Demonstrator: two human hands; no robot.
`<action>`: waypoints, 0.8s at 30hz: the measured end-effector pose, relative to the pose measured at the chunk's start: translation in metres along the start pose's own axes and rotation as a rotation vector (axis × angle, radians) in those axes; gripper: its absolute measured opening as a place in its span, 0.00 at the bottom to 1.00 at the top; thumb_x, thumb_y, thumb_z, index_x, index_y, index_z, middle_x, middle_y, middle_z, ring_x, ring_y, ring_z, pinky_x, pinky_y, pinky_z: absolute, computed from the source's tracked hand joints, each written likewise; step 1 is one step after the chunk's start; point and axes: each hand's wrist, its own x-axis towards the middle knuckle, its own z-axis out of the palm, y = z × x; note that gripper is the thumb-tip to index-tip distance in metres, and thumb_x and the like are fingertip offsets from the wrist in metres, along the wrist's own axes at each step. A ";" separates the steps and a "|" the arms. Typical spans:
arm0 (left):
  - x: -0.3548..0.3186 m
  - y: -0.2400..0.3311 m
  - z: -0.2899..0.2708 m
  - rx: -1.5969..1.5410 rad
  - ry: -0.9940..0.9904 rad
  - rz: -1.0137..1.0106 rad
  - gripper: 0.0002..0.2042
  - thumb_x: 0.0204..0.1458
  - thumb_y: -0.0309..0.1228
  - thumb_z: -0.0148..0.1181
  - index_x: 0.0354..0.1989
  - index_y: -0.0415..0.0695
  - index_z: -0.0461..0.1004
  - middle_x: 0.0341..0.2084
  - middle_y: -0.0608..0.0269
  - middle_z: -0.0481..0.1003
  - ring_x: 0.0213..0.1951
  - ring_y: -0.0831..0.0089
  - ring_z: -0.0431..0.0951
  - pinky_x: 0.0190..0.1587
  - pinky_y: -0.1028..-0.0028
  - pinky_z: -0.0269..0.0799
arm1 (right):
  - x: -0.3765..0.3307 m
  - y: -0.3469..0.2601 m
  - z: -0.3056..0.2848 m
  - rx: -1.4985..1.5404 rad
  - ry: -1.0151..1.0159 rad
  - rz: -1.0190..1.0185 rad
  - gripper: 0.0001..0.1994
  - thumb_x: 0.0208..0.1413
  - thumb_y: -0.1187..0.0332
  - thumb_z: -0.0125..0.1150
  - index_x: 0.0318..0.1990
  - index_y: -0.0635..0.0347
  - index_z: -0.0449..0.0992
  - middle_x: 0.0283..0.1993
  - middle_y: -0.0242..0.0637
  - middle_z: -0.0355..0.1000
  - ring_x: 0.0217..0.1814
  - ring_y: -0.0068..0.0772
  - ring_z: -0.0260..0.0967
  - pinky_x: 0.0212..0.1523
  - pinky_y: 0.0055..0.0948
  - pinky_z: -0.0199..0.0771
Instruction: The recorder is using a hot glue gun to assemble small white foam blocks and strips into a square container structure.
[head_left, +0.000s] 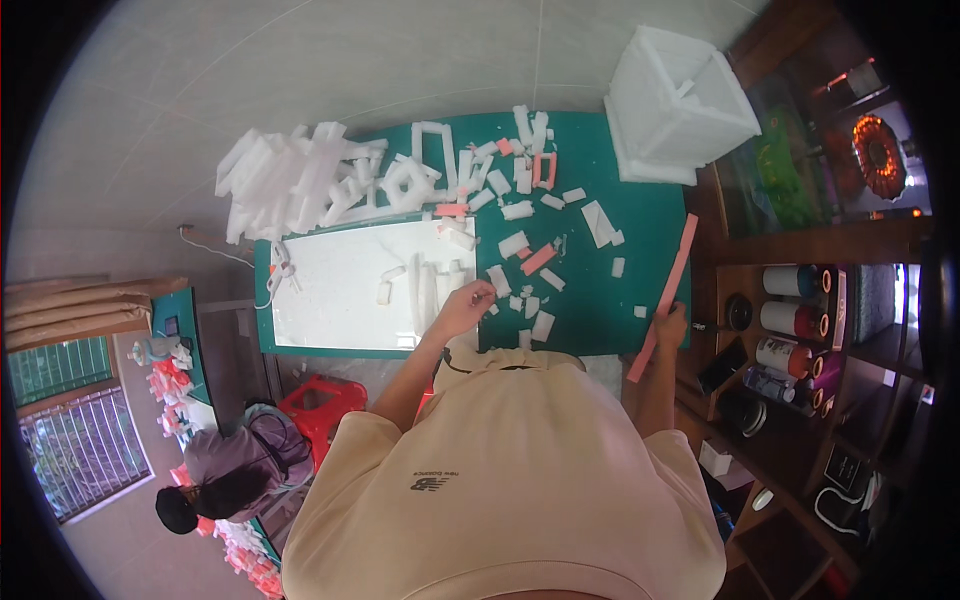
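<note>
The person wears a big, soft, cream shirt [500, 480] with short sleeves and a small dark mark. Both arms are bare.

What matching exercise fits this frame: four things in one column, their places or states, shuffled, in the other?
Things:
1. long pink strip
2. white foam box
3. white sheet
4. left hand

Places or states:
A. lies flat on the green mat, left part
B. stands at the mat's far right corner
C. held by the right hand
D. over small white foam pieces at the sheet's edge

Pairs: 1-C, 2-B, 3-A, 4-D
</note>
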 end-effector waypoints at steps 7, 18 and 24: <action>0.002 -0.019 -0.017 0.125 0.166 0.071 0.09 0.51 0.26 0.55 0.40 0.40 0.72 0.32 0.58 0.76 0.29 0.68 0.76 0.33 0.73 0.71 | 0.027 -0.051 -0.091 0.276 -0.199 -0.210 0.12 0.43 0.69 0.62 0.37 0.60 0.74 0.28 0.37 0.70 0.32 0.32 0.70 0.34 0.32 0.69; 0.052 -0.003 -0.033 0.252 0.182 0.139 0.09 0.50 0.27 0.54 0.40 0.40 0.73 0.32 0.56 0.76 0.31 0.66 0.77 0.35 0.71 0.72 | 0.100 -0.195 -0.274 1.077 0.247 -0.574 0.17 0.52 0.69 0.63 0.47 0.68 0.71 0.44 0.36 0.72 0.47 0.27 0.68 0.50 0.25 0.65; 0.005 -0.028 -0.006 0.072 0.021 0.012 0.11 0.52 0.29 0.55 0.43 0.40 0.72 0.33 0.56 0.77 0.31 0.68 0.77 0.37 0.72 0.72 | 0.187 -0.267 -0.287 0.697 0.536 -0.529 0.24 0.46 0.55 0.66 0.44 0.66 0.75 0.43 0.44 0.75 0.45 0.37 0.73 0.48 0.32 0.69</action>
